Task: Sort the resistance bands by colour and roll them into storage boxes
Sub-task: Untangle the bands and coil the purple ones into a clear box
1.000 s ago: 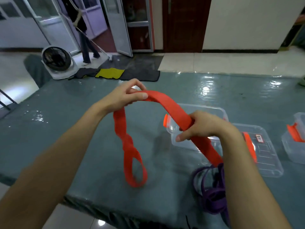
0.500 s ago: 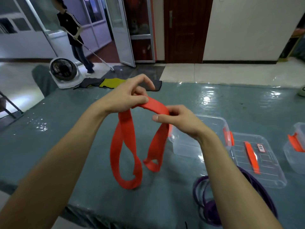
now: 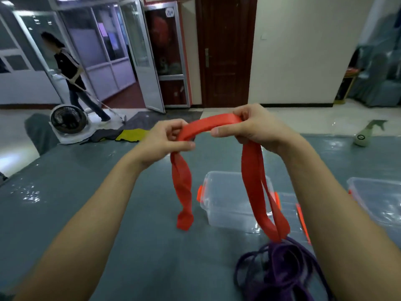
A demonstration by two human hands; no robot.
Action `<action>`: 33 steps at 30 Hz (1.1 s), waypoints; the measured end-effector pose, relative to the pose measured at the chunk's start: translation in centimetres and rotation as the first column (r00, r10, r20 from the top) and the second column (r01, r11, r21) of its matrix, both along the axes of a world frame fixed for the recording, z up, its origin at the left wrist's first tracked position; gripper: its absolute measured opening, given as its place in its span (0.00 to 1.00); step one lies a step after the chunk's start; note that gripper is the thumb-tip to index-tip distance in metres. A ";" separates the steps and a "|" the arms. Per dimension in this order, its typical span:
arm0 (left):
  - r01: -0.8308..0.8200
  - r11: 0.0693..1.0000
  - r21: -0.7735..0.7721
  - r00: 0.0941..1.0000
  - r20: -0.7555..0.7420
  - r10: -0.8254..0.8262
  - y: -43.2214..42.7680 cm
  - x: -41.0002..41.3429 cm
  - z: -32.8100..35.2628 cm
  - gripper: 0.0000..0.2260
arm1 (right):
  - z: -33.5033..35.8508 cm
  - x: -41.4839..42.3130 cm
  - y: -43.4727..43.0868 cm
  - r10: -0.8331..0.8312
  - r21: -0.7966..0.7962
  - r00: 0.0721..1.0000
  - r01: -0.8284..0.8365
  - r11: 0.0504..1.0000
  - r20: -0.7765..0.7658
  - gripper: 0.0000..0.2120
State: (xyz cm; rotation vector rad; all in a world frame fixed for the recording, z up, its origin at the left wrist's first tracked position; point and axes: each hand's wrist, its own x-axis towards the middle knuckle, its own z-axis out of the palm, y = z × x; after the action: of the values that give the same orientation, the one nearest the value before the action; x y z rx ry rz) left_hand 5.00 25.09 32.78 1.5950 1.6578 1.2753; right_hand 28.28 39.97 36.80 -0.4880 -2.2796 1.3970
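Observation:
I hold a red resistance band (image 3: 211,124) up in the air above the grey-green table (image 3: 65,203). My left hand (image 3: 167,142) grips one part of it and my right hand (image 3: 253,127) grips another, with a short arch of band between them. A twisted loop hangs below the left hand and a longer loop below the right. Under them stands an open clear storage box (image 3: 225,203) with orange clips. A pile of purple bands (image 3: 282,268) lies on the table near its front edge, at my right forearm.
A clear lid (image 3: 290,205) with orange strips lies right of the box, and a second clear box (image 3: 377,200) stands at the far right. A spray bottle (image 3: 366,135) lies at the table's far right. Beyond the table, a person mops near a floor fan (image 3: 67,119).
Both hands have risen with the red band and moved apart. The loops that touched the table now hang free. The camera has tilted up.

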 end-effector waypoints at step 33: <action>0.003 0.955 0.297 0.929 0.354 -0.113 25.0 46.4 7.3 0.17 | -13.3 42.7 17.3 -0.465 0.076 0.874 0.459 0.885 0.142 0.12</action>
State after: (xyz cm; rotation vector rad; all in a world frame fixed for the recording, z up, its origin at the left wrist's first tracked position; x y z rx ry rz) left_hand 51.36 50.10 40.05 1.4358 1.2247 1.7295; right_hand 70.97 57.23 23.51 -1.0847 -2.1044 1.0982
